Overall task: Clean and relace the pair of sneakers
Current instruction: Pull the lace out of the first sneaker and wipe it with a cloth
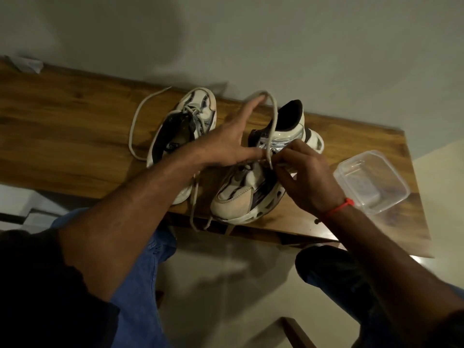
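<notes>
Pinching the lace (272, 136) at the near sneaker (247, 194), the right hand (307, 179) hides the eyelet; the left hand (226, 141) spreads open, lace looped over its fingers.

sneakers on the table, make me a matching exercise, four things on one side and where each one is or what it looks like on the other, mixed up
Things:
1. left sneaker
2. right sneaker
3. plastic box
4. red string

Descriptions:
A. clear, at the right end of the table
B. tied round the wrist of the right hand
C. lace trails in a long loop over the wood to its left
D. both hands on it, lace looped over the left hand

Pairs: 1-C, 2-D, 3-A, 4-B
</notes>
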